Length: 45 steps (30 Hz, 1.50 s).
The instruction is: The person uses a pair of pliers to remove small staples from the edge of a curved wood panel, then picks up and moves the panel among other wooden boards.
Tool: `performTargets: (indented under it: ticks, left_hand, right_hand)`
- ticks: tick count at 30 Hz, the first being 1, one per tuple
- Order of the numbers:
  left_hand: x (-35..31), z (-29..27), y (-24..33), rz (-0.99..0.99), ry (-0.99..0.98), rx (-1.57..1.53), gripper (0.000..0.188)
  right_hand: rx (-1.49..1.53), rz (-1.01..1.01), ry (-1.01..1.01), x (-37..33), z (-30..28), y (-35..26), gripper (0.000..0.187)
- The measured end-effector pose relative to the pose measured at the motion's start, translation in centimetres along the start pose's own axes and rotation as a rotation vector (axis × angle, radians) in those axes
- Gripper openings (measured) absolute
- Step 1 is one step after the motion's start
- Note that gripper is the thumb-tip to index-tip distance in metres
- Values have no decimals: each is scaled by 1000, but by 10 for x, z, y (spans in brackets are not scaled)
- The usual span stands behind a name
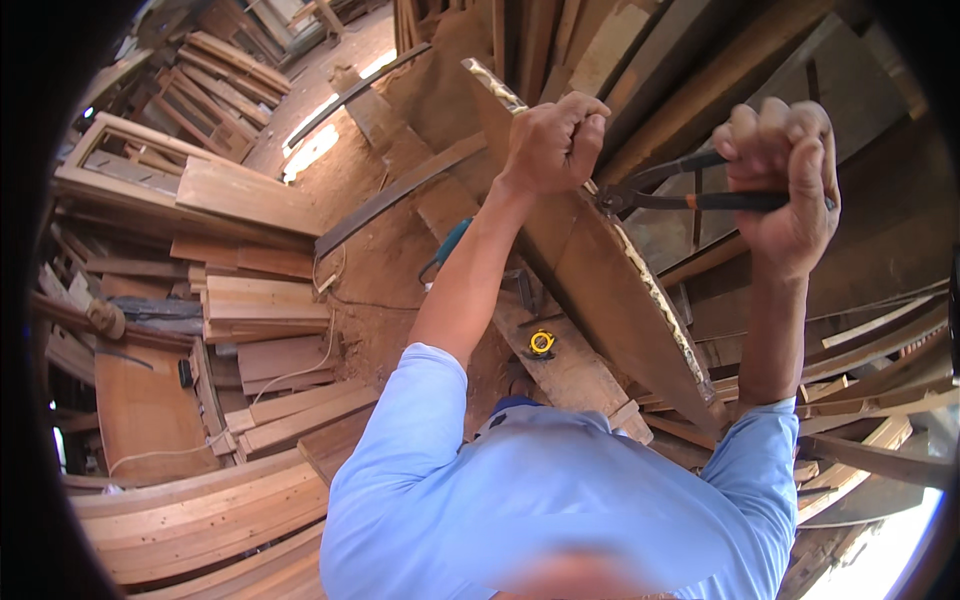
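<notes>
A long brown wooden board [600, 265] stands on edge in front of me, its upper edge bearing a rough, pale, broken strip [645, 275]. My left hand [560, 140] is closed over that edge near the far end; its palm side is hidden. My right hand [785, 180] is closed around the dark-handled pincers [665, 198], held out to the right of the board. The handles spread apart, and the pincers' head touches or nearly touches the board's edge just below my left hand. An orange band marks one handle.
A yellow tape measure [541, 343] lies on a plank left of the board. A teal power tool [455, 243] is partly hidden behind my left forearm. Stacked timber [270, 305] fills the left side, with a pale cord [300, 368] across it. More planks [700, 90] lean at the right.
</notes>
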<state>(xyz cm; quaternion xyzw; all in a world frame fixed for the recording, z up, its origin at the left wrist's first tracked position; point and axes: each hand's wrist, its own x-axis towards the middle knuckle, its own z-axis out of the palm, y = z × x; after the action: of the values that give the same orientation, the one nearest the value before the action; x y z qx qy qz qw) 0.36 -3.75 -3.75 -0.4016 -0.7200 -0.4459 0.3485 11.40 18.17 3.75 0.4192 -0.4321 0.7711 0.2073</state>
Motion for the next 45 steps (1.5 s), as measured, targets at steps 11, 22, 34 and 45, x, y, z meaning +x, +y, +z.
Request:
performTargets:
  ticks: [11,22,34,45]
  left_hand:
    - [-1,-13,5,-78,20,61,22]
    - [-4,-3,13,-27,49,67,20]
    - [0,17,7,-107,129,121,11]
    - [20,64,8,-103,27,99,13]
  right_hand:
    - [6,-87,-6,-19,9,5,18]
    - [-41,-140,94,-83,8,-18,29]
    - [-111,449,191,-73,-14,-76,33]
    - [-561,541,285,-77,-7,-102,39]
